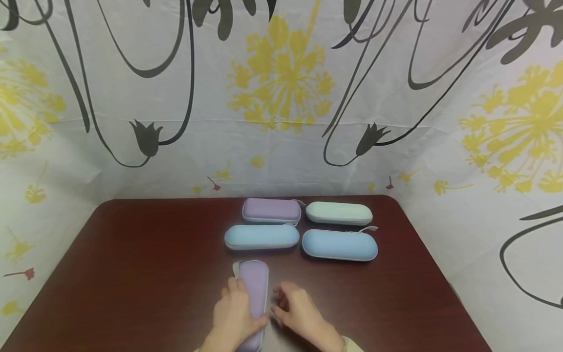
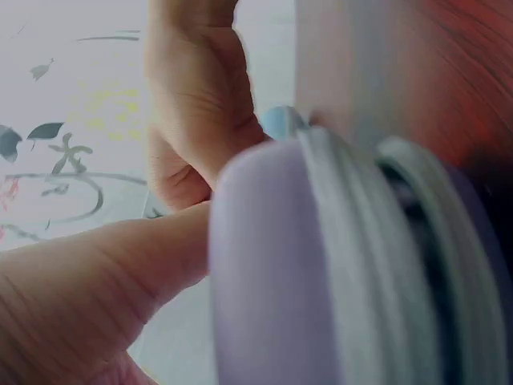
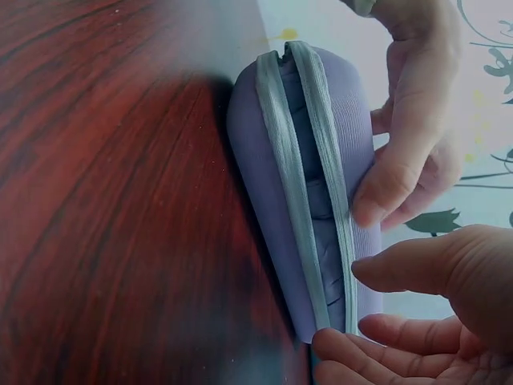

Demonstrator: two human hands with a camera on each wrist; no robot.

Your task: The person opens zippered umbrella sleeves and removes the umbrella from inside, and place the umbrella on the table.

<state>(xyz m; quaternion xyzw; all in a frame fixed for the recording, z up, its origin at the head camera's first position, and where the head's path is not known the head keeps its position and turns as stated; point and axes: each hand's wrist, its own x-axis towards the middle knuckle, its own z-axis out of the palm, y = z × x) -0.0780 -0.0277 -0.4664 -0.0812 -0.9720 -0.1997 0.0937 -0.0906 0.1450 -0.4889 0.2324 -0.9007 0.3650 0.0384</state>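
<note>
Lilac case (image 1: 253, 278), one, elongated, pale-trimmed; lies on the dark red-brown table (image 1: 145, 274), pointing away from the person, its zip tape (image 3: 327, 152) parted along the right side, dark interior showing. Left hand (image 1: 233, 310): grips the case from above, fingers at its left side, thumb over toward the right edge. Right hand (image 1: 301, 310): beside the parted edge, thumb and fingers spread, nothing held; fingertip contact with the tape cannot be told. Handling, as judged: light, stiff-shelled, smooth but hardly slippery, not fragile, giving somewhat at the seam; best held across both long sides, clear of the zip.
</note>
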